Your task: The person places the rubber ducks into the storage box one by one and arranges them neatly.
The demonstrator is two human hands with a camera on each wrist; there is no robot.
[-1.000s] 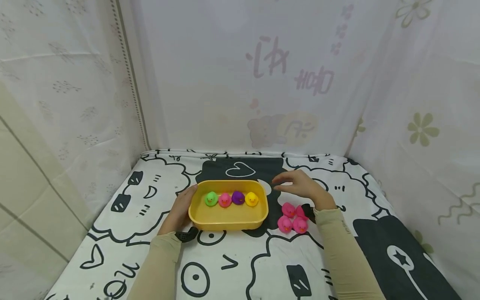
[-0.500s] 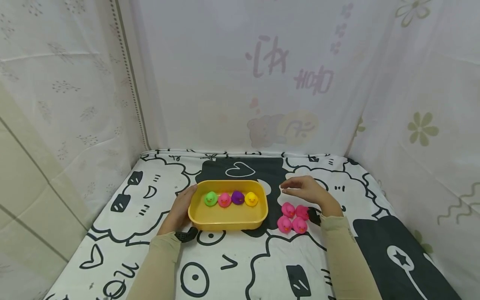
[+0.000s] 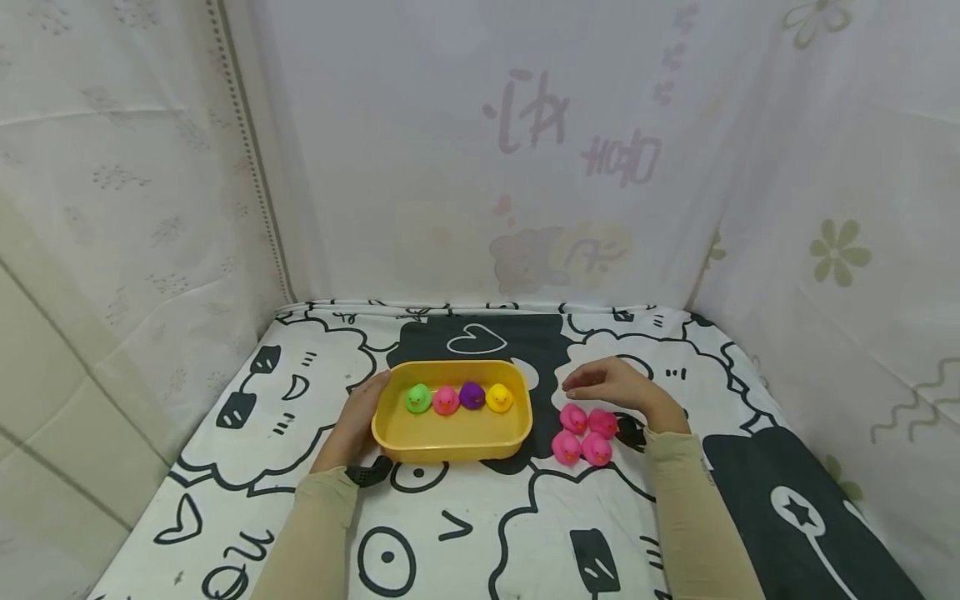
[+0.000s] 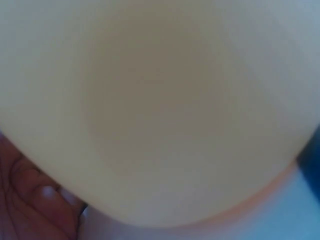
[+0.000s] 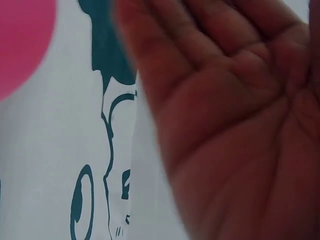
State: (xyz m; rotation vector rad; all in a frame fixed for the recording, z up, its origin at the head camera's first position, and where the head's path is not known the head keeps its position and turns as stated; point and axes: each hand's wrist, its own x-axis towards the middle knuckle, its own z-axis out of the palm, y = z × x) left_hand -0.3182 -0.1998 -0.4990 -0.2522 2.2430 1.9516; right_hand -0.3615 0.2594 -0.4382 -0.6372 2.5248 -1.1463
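Against the left side of a yellow tray [image 3: 450, 453] rests my left hand [image 3: 357, 423], its fingers lying along the outer wall. In the left wrist view the pale tray wall [image 4: 165, 115] fills most of the picture, and part of the hand [image 4: 40, 200] shows at lower left. Inside the tray, a green duck [image 3: 417, 400], a pink duck [image 3: 446, 402], a purple duck [image 3: 472, 396] and a yellow duck [image 3: 498, 399] form a row. My right hand [image 3: 615, 386], holding nothing, hovers just beyond several pink toy ducks [image 3: 597, 450] clustered right of the tray.
A black-and-white cartoon cloth [image 3: 450, 550] covers the table. Pale printed curtains [image 3: 420, 167] enclose it at the back and both sides. Blurred at the right wrist view's upper left, a pink duck [image 5: 22, 40] looms close.
My right hand has drawn away from the tray's right edge, moving right and slightly lower toward the pink ducks. The left hand and tray hold their place; the head view has shifted slightly.
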